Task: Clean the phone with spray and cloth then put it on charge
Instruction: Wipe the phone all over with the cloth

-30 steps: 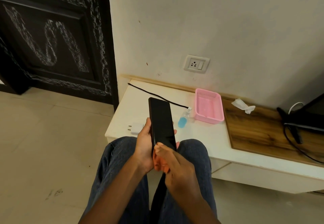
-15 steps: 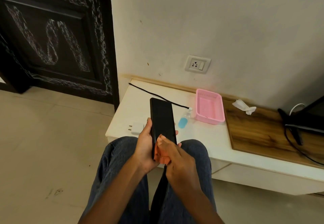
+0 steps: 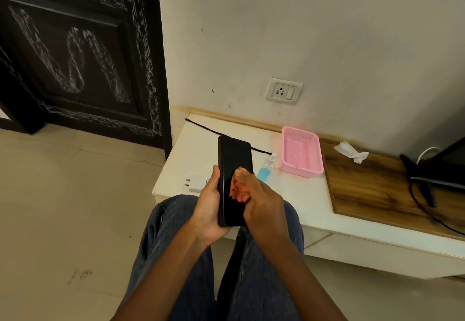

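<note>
A black phone (image 3: pixel 234 162) stands upright over my knees, screen toward me. My left hand (image 3: pixel 210 207) grips its lower left edge from behind. My right hand (image 3: pixel 261 201) pinches a bunched orange cloth (image 3: pixel 239 187) and presses it on the middle of the screen. On the white shelf (image 3: pixel 302 202) behind lie a small spray bottle (image 3: pixel 266 169) with blue liquid, a white charger plug (image 3: pixel 197 183) and a black cable (image 3: pixel 201 126) running along the back. A wall socket (image 3: pixel 284 91) sits above the shelf.
A pink plastic basket (image 3: pixel 302 153) stands beside the spray bottle. Further right, a wooden board (image 3: pixel 372 190) carries a crumpled white tissue (image 3: pixel 351 152), and a dark monitor with cables (image 3: pixel 437 172) sits at the far right. A dark door (image 3: pixel 75 51) fills the left.
My right hand has slid the orange cloth up the screen, from the phone's lower end to its middle. The left hand keeps the phone in place.
</note>
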Demonstrator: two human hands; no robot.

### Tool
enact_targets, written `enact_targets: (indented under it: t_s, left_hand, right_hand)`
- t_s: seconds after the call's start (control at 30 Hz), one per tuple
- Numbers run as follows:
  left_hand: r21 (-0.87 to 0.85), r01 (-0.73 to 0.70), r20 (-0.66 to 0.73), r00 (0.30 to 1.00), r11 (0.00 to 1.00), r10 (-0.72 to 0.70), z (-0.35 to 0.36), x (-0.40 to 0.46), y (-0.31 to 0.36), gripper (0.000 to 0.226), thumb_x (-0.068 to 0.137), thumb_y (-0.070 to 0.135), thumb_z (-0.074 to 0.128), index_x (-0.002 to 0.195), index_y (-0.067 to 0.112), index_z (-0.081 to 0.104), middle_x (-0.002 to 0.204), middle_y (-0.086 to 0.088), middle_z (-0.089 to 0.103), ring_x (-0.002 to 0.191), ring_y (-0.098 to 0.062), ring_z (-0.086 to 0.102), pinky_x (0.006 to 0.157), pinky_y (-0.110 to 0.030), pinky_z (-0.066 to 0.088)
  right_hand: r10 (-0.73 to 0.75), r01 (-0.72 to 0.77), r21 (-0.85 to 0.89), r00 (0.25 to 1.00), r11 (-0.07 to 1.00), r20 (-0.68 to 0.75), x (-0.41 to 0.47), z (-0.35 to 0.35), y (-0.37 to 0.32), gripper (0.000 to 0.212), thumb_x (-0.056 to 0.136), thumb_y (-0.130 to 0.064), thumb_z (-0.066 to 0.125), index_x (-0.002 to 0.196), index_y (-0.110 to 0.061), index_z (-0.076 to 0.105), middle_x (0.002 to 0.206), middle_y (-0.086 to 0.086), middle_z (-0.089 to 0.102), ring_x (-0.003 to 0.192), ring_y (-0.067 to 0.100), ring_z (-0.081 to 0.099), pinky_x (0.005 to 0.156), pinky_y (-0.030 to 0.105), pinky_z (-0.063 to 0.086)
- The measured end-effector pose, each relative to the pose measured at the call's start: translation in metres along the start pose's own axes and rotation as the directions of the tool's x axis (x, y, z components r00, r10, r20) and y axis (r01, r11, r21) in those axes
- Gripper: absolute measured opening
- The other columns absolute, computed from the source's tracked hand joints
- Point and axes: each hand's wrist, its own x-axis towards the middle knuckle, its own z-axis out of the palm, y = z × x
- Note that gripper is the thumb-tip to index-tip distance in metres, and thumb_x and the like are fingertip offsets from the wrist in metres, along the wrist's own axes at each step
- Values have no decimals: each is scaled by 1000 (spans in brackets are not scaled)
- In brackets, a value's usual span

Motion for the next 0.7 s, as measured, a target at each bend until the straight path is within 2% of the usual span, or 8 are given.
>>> enact_targets:
  t_s: [0.1, 0.17, 0.27, 0.33, 0.43, 0.53, 0.6, 0.7]
  left_hand:
    - [-53, -12, -39, 999, 999, 10, -2, 0, 4, 68, 86, 66, 39, 114, 11, 69, 115, -13, 68, 110, -26, 63, 96, -42, 49]
    - [-69, -38, -60, 998, 997, 34, -4, 1, 6, 70, 86, 66, 38, 124, 11, 61, 113, -15, 68, 108, -28, 61, 102, -48, 43]
    - [-80, -51, -65, 997, 995, 46, -2, 2, 4, 70, 88, 65, 36, 130, 13, 54, 110, -13, 68, 104, -27, 61, 100, -51, 43]
    - [-78, -53, -51, 998, 996, 49, 0, 1, 3, 70, 89, 65, 35, 132, 13, 53, 115, -13, 66, 107, -27, 60, 100, -50, 43]
    - [-37, -54, -45, 998, 998, 52, 2, 0, 4, 69, 88, 64, 34, 125, 12, 60, 123, -15, 64, 110, -27, 61, 95, -44, 48]
    - [5, -29, -23, 999, 1000, 29, 3, -1, 5, 68, 89, 65, 30, 98, 16, 77, 108, -10, 72, 99, -23, 69, 81, -36, 55]
    - [-1, -29, -30, 999, 1000, 29, 1, -2, 5, 69, 89, 65, 30, 95, 16, 77, 109, -10, 72, 99, -23, 69, 83, -37, 52]
    - [-31, -40, -58, 998, 999, 38, -1, -2, 7, 70, 87, 66, 34, 105, 11, 73, 120, -12, 67, 112, -25, 63, 94, -41, 47]
  right_hand:
    - [-44, 44, -20, 999, 999, -5, -24, 6, 2, 33, 91, -10, 47, 118, 3, 60, 109, 17, 68, 97, 27, 68, 77, 38, 59]
    - [-85, 85, -38, 996, 996, -5, -45, 9, 4, 31, 97, -14, 43, 116, 3, 61, 111, 16, 68, 100, 24, 67, 78, 37, 59]
    - [-102, 102, -17, 995, 995, -1, -59, 8, 7, 27, 90, -1, 46, 106, 2, 68, 112, 13, 68, 105, 20, 62, 83, 40, 57]
    - [-154, 152, -70, 988, 986, -30, -52, 5, 9, 30, 96, -5, 41, 100, 4, 70, 106, 14, 70, 105, 17, 61, 84, 36, 56]
    - [-163, 157, -89, 985, 984, -63, -29, 0, 12, 37, 98, -14, 36, 102, 6, 68, 100, 17, 71, 102, 18, 63, 85, 30, 55]
    - [-72, 69, -97, 997, 993, -25, -10, -1, 17, 29, 86, -7, 53, 109, 5, 64, 103, 19, 70, 96, 30, 68, 83, 35, 54]
    - [-61, 60, -81, 998, 995, -3, -6, 1, 17, 33, 80, -4, 57, 112, 4, 63, 107, 19, 69, 99, 31, 67, 85, 38, 53]
    - [-66, 66, -46, 998, 997, -9, -16, 4, 13, 34, 84, -1, 51, 116, 3, 62, 109, 17, 68, 99, 29, 67, 82, 40, 57]
